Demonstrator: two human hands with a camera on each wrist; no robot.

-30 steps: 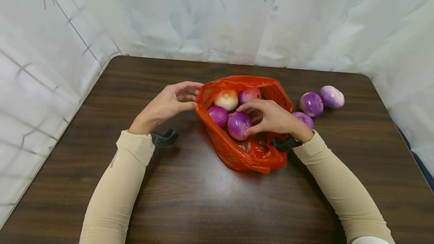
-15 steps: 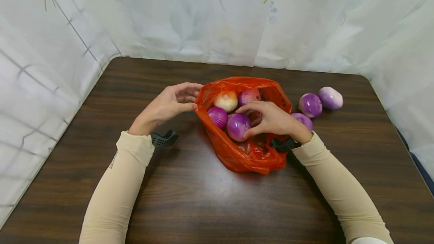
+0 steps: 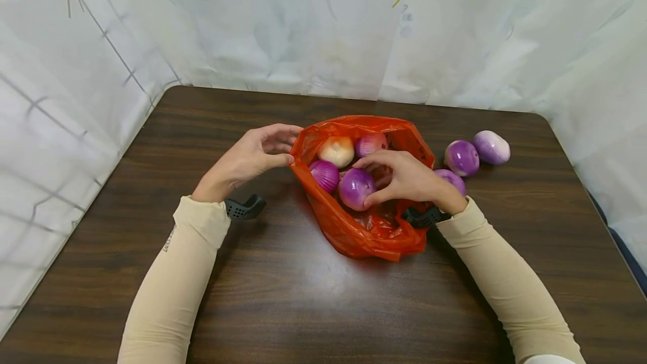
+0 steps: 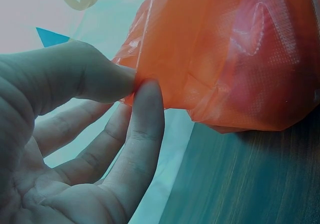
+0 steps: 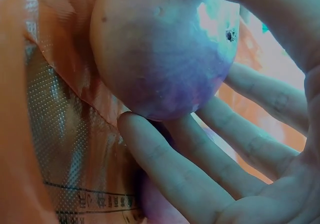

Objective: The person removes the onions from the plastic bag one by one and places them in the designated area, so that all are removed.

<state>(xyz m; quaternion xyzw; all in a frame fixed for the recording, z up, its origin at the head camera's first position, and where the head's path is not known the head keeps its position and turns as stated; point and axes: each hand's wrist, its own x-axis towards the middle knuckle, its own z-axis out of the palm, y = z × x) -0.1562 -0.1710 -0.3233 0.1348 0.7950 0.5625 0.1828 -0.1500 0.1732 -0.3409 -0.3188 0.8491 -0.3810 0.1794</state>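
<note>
A red plastic bag [image 3: 343,237] stands with its mouth spread wide on the table. My left hand [image 3: 247,153] pinches the bag's left rim between thumb and forefinger, as the left wrist view also shows. Inside the bag's mouth, my right hand [image 3: 404,178] grips a shiny purple onion [image 3: 356,189], fingers curled round its far side and thumb at its near side. Around it in the bag lie a pale yellow onion [image 3: 336,151], a reddish onion [image 3: 371,145] and another purple onion [image 3: 324,175].
To the right of the bag, a purple onion [image 3: 462,157] and a purple-and-white onion [image 3: 491,147] lie on the dark wooden table [image 3: 303,308]. A further purple onion [image 3: 451,180] is partly hidden behind my right wrist. A white patterned sheet [image 3: 323,38] hangs behind the table.
Both hands keep their holds on the bag rim and the purple onion. Only a slight shift of the head view shows.
</note>
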